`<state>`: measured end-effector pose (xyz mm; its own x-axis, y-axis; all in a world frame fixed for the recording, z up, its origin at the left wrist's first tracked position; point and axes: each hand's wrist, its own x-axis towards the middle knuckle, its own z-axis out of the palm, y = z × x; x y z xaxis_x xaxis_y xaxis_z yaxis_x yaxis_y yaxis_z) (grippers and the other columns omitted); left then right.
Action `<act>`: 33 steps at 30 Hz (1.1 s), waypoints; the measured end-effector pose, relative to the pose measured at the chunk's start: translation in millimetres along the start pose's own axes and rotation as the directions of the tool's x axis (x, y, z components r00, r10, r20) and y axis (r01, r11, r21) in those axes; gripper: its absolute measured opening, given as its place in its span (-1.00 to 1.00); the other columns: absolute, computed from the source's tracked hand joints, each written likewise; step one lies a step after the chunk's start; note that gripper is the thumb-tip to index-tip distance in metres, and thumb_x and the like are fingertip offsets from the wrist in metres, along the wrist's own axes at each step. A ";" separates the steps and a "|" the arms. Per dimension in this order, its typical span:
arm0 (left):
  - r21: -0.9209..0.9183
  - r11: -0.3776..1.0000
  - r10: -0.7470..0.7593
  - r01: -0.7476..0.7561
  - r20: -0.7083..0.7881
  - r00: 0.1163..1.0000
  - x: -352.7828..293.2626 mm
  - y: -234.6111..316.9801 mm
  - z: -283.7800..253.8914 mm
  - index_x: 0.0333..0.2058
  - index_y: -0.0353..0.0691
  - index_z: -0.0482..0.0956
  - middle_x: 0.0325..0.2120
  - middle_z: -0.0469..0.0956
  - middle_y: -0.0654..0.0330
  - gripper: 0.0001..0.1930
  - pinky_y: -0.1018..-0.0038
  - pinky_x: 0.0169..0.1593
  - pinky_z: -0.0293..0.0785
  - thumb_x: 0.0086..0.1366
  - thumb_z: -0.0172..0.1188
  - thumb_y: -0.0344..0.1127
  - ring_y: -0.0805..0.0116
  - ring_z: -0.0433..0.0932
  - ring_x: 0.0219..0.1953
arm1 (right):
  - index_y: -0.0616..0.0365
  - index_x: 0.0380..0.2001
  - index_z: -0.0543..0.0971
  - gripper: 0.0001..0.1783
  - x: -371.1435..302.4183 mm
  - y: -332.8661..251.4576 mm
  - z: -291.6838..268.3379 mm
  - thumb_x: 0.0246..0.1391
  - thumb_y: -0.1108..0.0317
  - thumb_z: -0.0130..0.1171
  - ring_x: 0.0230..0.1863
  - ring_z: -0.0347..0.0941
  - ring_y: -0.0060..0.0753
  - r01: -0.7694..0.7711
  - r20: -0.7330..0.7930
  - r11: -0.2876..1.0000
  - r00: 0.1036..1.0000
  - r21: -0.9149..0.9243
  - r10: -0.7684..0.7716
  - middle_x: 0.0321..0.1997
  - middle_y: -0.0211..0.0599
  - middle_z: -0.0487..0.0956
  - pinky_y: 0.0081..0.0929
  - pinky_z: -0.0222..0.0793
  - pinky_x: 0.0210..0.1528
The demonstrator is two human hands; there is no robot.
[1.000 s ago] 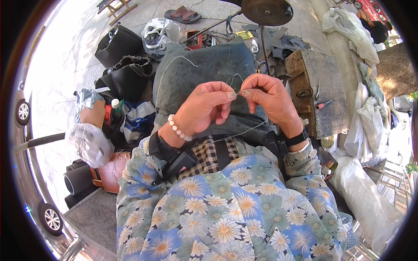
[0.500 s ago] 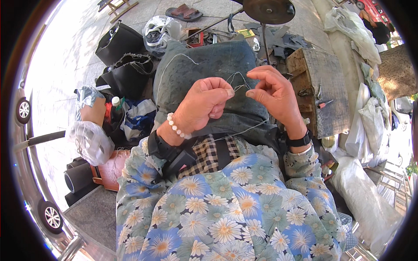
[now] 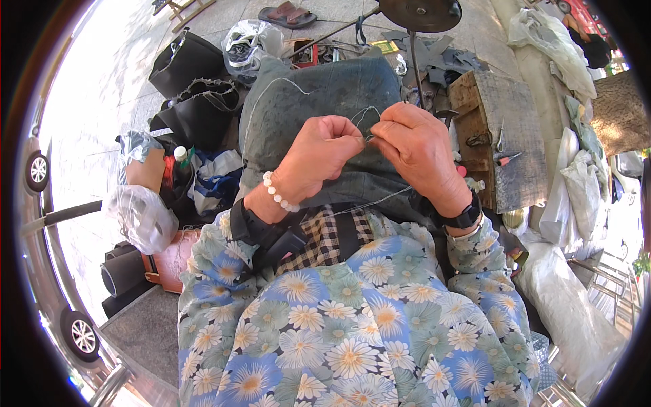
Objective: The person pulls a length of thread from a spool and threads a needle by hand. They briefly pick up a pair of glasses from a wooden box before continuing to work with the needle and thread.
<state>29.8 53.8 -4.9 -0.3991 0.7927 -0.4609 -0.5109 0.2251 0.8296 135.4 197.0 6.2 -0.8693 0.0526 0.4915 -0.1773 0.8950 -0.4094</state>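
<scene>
Both hands are raised over a dark cloth (image 3: 325,85) spread across my lap. My left hand (image 3: 317,150), with a white bead bracelet at the wrist, pinches a thin pale thread (image 3: 367,110) between thumb and forefinger. Close beside it, my right hand (image 3: 419,148) has thumb and fingertips drawn together on the same thread, a dark watch on its wrist. Between the two hands the thread makes a small loop. One length of it trails below the hands across my lap, and another curved piece lies on the cloth at the far left.
A worn wooden box (image 3: 508,142) with a small red-tipped tool (image 3: 505,160) stands at the right. To the left are black leather-like pieces (image 3: 196,112), plastic bags (image 3: 140,220) and a green-capped bottle (image 3: 180,154). Beyond the cloth, a round dark metal disc (image 3: 422,12) rises on a stand.
My right hand has moved slightly left toward the left hand, and its opened thumb and fingers have closed on the thread. The loop between the hands has become smaller.
</scene>
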 end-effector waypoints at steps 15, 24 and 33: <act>0.415 0.812 0.356 -0.410 0.204 0.912 6.7 9.3 -14.3 -0.44 -0.31 0.53 -0.56 0.44 0.42 -0.96 0.75 -0.45 0.24 0.10 0.15 -0.49 0.74 0.31 -0.52 | 0.19 -0.50 0.54 -0.95 -22.7 0.7 -8.2 -0.03 0.50 0.09 -0.58 0.32 -0.52 -0.452 0.346 0.687 0.890 0.570 0.298 -0.56 -0.38 0.41 -0.55 0.21 -0.55; 0.226 0.878 0.382 -0.421 0.197 0.903 9.5 -9.3 6.1 -0.47 -0.32 0.52 -0.54 0.47 0.39 -0.99 0.73 -0.44 0.29 0.09 0.16 -0.52 0.72 0.35 -0.49 | 0.21 -0.45 0.55 -0.95 -32.1 -3.2 4.7 -0.04 0.47 0.16 -0.69 0.10 -0.71 -0.348 0.578 -0.513 0.709 0.785 0.403 -0.66 -0.52 0.33 -0.65 0.04 -0.62; 0.502 0.414 0.706 -0.759 0.350 0.616 3.3 -4.9 11.0 -0.51 -0.34 0.48 -0.60 0.41 0.39 -0.97 0.67 -0.49 0.26 0.07 0.15 -0.54 0.70 0.31 -0.53 | 0.23 -0.35 0.57 -0.88 -27.5 -7.3 6.3 0.01 0.46 0.12 -0.63 0.20 -0.69 -0.430 0.379 -0.095 0.645 0.898 0.664 -0.65 -0.51 0.36 -0.65 0.12 -0.60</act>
<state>39.4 61.5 -7.0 -0.3402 0.8453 0.4120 0.4739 -0.2242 0.8515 157.7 186.2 -9.3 -0.8529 0.4603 -0.2462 -0.0237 -0.5052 -0.8627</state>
